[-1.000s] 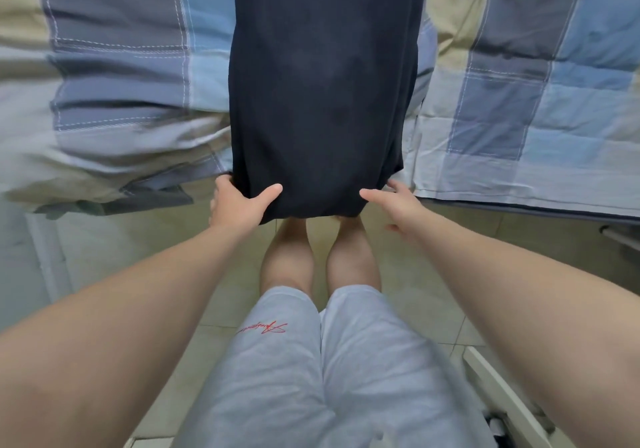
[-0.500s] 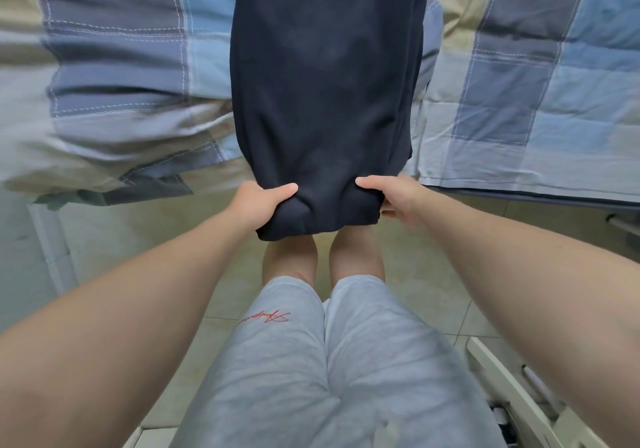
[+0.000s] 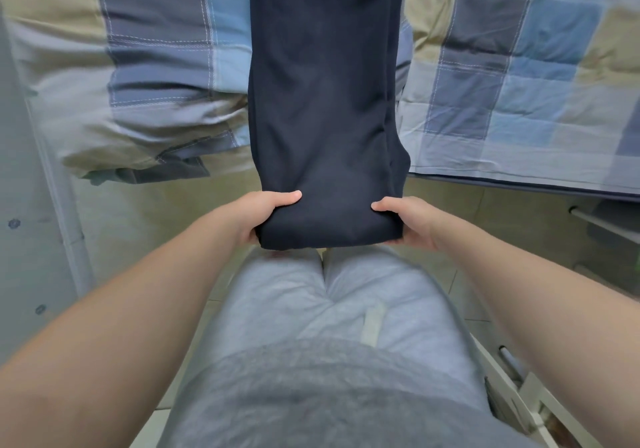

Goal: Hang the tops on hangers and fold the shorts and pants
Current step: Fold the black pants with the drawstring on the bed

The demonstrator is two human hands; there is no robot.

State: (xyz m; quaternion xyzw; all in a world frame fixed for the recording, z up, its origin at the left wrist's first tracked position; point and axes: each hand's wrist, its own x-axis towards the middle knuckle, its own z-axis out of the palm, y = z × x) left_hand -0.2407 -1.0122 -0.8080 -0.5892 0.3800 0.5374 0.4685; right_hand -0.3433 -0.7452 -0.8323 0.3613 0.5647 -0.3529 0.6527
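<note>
A dark navy pair of pants [image 3: 325, 101] lies lengthwise over the bed's edge, folded into a long narrow strip that runs out of the top of the view. Its near end hangs past the mattress above my knees and is bunched up. My left hand [image 3: 263, 215] grips the left corner of that end, thumb on top and fingers underneath. At the right corner my right hand [image 3: 405, 222] grips the same way. No hangers or tops are in view.
A blue, grey and beige checked quilt [image 3: 519, 84] covers the bed on both sides of the pants. A pale wall or cabinet panel [image 3: 31, 240] stands at the left. White frame parts [image 3: 519, 388] sit low at the right, over a tiled floor.
Both hands closed on the near end of the pants and lifted it up and toward me, so the hem that hung flat is now bunched. The view tilted down toward my lap.
</note>
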